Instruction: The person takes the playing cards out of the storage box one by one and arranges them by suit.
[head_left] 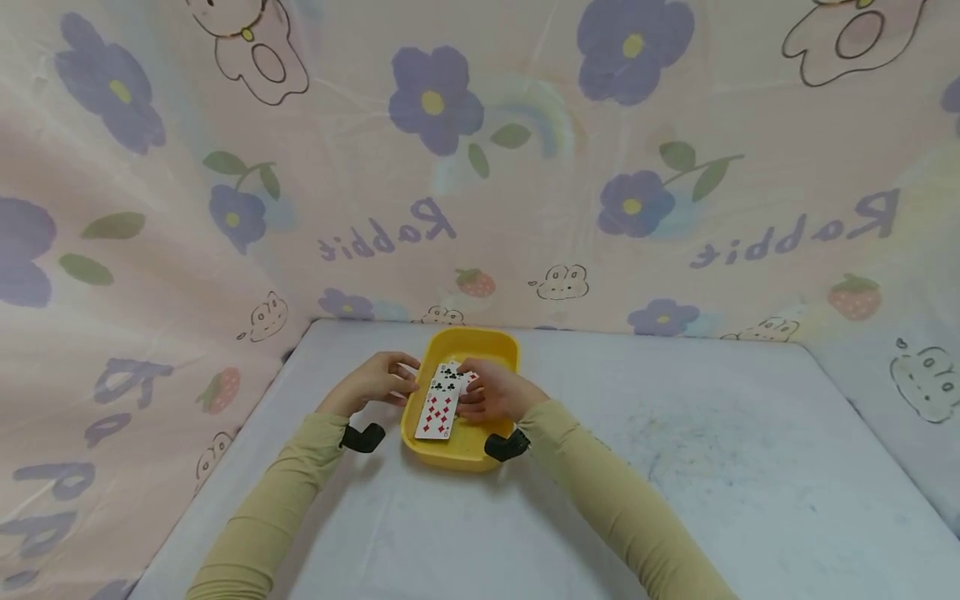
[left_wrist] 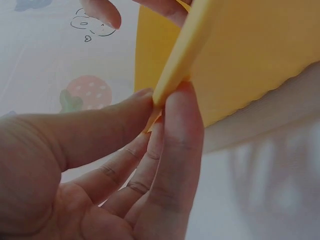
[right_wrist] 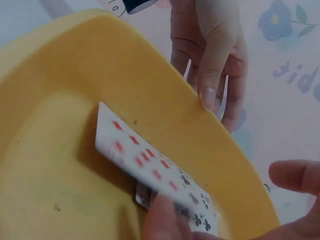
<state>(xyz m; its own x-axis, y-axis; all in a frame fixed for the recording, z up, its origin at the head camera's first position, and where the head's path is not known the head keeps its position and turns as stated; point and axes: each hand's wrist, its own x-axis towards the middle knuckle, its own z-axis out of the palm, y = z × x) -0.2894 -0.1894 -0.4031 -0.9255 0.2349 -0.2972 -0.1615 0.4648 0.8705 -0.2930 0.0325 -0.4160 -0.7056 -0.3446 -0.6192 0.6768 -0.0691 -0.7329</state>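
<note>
A yellow plastic tray [head_left: 450,461] stands on the table, with several playing cards in it. The red diamonds card [head_left: 435,417] lies face up, overlapping a clubs card [head_left: 447,383]; in the right wrist view this diamonds card [right_wrist: 145,155] tilts and blurs slightly. At the tray's left side, my left hand [head_left: 375,382] pinches the rim [left_wrist: 182,55] between thumb and index finger. My right hand [head_left: 495,392] is inside the tray, partly covering the cards. Its fingertips [right_wrist: 162,215] are right at the cards, while the thumb [right_wrist: 292,175] stands well apart from them.
The tray sits on a white-covered table [head_left: 637,500], near its back edge. Behind and at the sides hangs a pink curtain [head_left: 525,208] with flowers and rabbits. Black wrist devices [head_left: 363,437] are at both cuffs. Dark smudges [head_left: 690,450] mark the cover to the right.
</note>
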